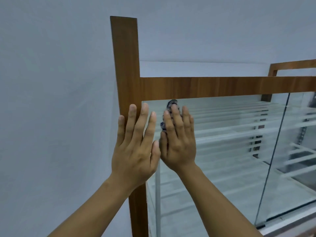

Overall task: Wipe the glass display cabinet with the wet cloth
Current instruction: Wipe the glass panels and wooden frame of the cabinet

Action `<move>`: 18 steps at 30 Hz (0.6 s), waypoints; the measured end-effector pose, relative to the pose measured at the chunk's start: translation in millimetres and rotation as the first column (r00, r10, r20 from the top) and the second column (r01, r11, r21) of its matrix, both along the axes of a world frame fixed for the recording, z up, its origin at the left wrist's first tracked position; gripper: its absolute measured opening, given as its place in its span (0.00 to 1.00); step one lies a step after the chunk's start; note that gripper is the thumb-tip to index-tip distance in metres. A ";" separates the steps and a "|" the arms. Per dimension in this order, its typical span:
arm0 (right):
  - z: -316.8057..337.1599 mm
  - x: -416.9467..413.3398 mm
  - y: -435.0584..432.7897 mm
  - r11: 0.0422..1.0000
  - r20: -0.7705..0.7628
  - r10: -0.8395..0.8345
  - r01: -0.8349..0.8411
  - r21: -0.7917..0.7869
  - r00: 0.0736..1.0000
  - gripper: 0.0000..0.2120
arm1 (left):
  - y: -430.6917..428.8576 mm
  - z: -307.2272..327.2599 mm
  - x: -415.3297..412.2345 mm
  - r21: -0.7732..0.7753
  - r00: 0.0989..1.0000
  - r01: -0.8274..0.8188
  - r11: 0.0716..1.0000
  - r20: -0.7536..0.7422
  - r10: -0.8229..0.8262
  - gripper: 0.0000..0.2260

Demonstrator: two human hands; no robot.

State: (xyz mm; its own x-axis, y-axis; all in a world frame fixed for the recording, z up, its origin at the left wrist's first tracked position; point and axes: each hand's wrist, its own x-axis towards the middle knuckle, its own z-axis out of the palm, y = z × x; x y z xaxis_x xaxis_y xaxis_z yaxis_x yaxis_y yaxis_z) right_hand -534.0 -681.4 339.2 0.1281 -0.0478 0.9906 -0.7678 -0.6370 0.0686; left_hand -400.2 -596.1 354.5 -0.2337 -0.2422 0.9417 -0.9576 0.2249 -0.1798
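The glass display cabinet (230,142) has a brown wooden frame (205,87) and white slatted shelves behind its glass front. My left hand (136,144) lies flat with fingers spread on the frame's left upright post and the glass edge. My right hand (178,139) presses a dark patterned cloth (171,104) flat against the glass, close under the top wooden rail. Most of the cloth is hidden under my palm; only bits show above and left of my fingers.
A plain grey wall (51,100) stands left of and behind the cabinet. A dark vertical seam (273,151) divides the glass panes at the right. A second wooden frame (290,65) shows at the far right.
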 end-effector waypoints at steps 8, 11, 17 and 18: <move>0.7 -93.1 -41.5 0.999 -0.030 -0.003 0.001 -0.051 1.000 0.25 | -35.3 -4.3 -74.2 0.025 0.996 -0.078 0.997 -0.042 0.079 0.28; 3.4 -129.5 -57.2 0.998 -0.061 0.022 -0.025 -0.051 0.998 0.24 | -56.3 -6.9 -111.1 0.055 0.991 -0.100 0.993 -0.079 0.104 0.28; 4.5 -208.9 -92.1 0.998 -0.057 0.015 -0.018 -0.054 0.998 0.24 | -90.6 -11.6 -178.1 0.088 0.983 -0.166 0.982 -0.070 0.172 0.29; 5.2 -223.0 -98.5 0.998 -0.057 0.014 -0.017 -0.057 0.998 0.24 | -94.7 -11.9 -187.3 0.093 0.981 -0.172 0.981 -0.076 0.179 0.29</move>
